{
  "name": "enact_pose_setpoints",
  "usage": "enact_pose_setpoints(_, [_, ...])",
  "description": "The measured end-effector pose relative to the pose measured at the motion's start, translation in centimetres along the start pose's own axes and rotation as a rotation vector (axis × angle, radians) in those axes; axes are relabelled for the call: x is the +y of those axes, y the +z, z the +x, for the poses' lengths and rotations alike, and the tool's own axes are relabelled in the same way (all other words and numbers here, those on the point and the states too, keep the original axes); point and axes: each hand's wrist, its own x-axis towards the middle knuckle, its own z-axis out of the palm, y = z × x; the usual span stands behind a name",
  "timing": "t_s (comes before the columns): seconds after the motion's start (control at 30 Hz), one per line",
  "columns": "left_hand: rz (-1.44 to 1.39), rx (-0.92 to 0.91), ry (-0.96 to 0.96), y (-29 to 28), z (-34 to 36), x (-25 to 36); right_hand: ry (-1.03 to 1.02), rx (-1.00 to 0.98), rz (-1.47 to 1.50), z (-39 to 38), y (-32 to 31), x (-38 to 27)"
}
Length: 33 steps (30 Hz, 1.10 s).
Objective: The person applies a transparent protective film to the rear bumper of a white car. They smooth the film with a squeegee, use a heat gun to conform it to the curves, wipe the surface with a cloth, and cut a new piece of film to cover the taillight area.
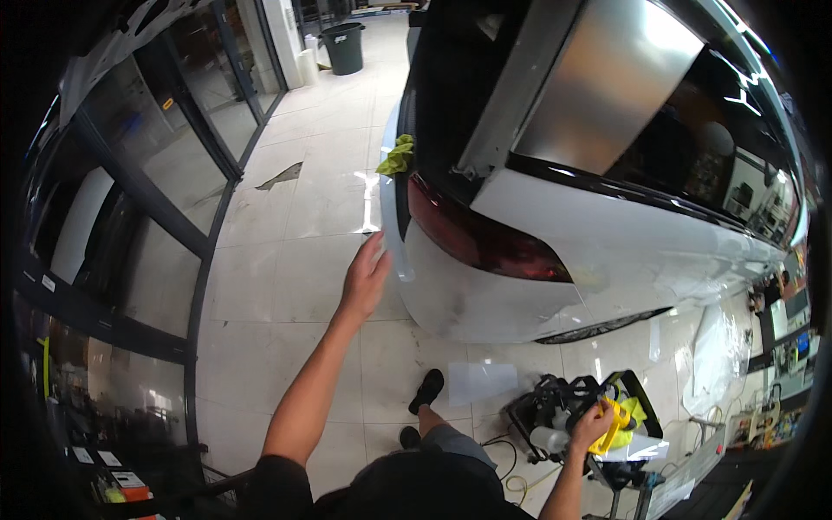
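My left hand [368, 276] reaches forward beside the rear corner of a white car [485, 299]. Its fingers are stretched out and hold nothing. Close to it, a pale bluish strip of film [393, 212] runs along the edge of the car's rear. Low on the right, my right hand [589, 429] is closed round a yellow tool with a handle [614, 426], over a cart; its exact kind I cannot make out. A yellow-green cloth [397, 156] rests at the car's rear edge, ahead of my left hand. The red tail light [485, 234] lies right of that hand.
The black cart [650, 407] carries bottles, a yellow cloth and dark gear, with cables on the floor below. A metal stand [689, 481] is beside it. Glass doors [130, 199] line the left. Clear sheeting [715, 360] lies at right; a dark bin [343, 49] stands far ahead.
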Motion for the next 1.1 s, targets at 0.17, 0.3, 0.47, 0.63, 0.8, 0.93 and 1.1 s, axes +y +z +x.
enact_pose_setpoints(0.17, [0.166,0.077,0.300,1.8,11.9,6.4,0.050,-0.066,0.320,-3.6,12.2,-10.7])
enact_pose_setpoints(0.3, [-0.175,-0.003,0.266,3.9,15.5,5.4,0.192,-0.079,0.430,-2.9,14.2,-14.0])
enact_pose_setpoints(0.47, [-0.258,-0.021,0.073,2.0,17.6,4.2,0.220,-0.071,0.430,-0.9,15.3,-16.5])
enact_pose_setpoints(0.63, [-0.245,-0.106,0.079,1.0,19.5,3.8,0.110,-0.076,0.527,3.1,16.2,-26.5])
enact_pose_setpoints(0.8, [-0.029,-0.231,0.209,-1.0,21.5,3.7,-0.061,0.091,0.575,4.5,19.9,-38.4])
enact_pose_setpoints(0.93, [-0.082,-0.501,0.290,-1.4,22.3,4.8,0.025,0.286,0.495,2.5,24.0,-45.9])
enact_pose_setpoints(1.1, [-0.131,-0.724,0.333,-1.9,24.4,4.2,0.006,0.571,0.512,-3.7,30.6,-54.6])
